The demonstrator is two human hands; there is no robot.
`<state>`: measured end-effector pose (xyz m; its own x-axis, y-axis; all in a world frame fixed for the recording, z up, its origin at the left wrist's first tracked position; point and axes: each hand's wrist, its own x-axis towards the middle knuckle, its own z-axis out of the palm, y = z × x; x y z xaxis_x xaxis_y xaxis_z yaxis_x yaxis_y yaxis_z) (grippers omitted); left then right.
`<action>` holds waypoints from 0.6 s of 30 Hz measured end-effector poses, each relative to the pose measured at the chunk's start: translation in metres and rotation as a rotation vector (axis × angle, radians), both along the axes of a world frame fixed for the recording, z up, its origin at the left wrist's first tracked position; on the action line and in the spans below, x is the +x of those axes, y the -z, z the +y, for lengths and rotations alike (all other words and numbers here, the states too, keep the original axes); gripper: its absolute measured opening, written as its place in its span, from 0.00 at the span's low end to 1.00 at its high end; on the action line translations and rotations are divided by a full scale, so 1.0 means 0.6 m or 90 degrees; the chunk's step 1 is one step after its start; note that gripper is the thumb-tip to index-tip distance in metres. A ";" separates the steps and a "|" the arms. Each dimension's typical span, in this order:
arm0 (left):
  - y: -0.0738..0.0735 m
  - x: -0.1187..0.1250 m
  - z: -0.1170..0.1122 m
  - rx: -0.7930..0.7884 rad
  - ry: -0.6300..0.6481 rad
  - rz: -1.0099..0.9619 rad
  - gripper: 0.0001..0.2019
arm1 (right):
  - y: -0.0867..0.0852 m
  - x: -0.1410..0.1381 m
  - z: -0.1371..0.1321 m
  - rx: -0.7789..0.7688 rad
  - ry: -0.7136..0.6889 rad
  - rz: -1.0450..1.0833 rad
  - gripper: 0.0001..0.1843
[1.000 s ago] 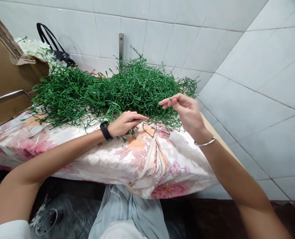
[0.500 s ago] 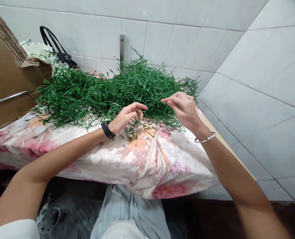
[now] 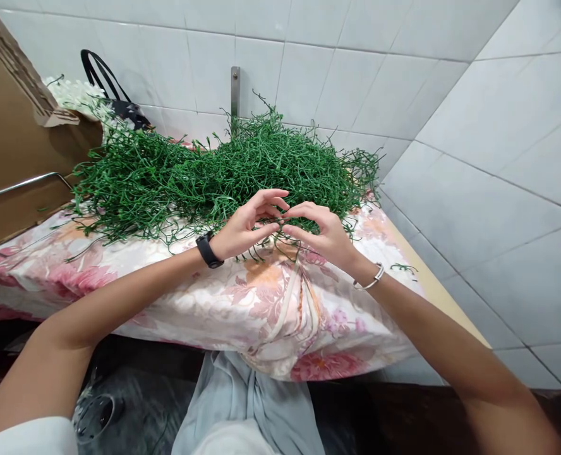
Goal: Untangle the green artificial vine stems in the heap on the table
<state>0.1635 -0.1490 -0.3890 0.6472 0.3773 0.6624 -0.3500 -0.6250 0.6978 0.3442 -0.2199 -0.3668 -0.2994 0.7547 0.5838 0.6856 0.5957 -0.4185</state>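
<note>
A large tangled heap of thin green artificial stems (image 3: 261, 158) lies along the table, its near edge just under my hands. My left hand (image 3: 249, 224), with a black band at the wrist, is curled with thumb and fingertips close together on a thin green stem. My right hand (image 3: 325, 234), wearing a silver bangle, meets it from the right, thumb and forefinger closing at the same small spot. The fingers partly hide the held stem. Several loose stem ends show on the cloth below my fingers.
A floral cloth (image 3: 167, 284) covers the table. At left stands a cardboard box (image 3: 10, 120) with a metal rod; white artificial flowers (image 3: 79, 95) and a black bag (image 3: 131, 114) are behind it. Tiled walls bound the back and right. A short green sprig (image 3: 404, 268) lies near the right edge.
My right hand has come down and left from over the heap's right side to my left hand's fingertips. A sprig shows on the cloth at the right, where my right wrist was.
</note>
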 end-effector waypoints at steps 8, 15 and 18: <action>0.002 0.003 -0.002 0.008 -0.052 -0.017 0.22 | 0.008 -0.005 -0.004 0.091 0.062 -0.034 0.11; 0.000 0.003 -0.002 -0.045 -0.126 0.049 0.20 | 0.008 -0.011 -0.006 0.095 0.072 -0.016 0.07; -0.002 0.003 -0.002 -0.053 -0.130 0.083 0.16 | 0.008 -0.014 -0.007 0.083 0.072 -0.012 0.06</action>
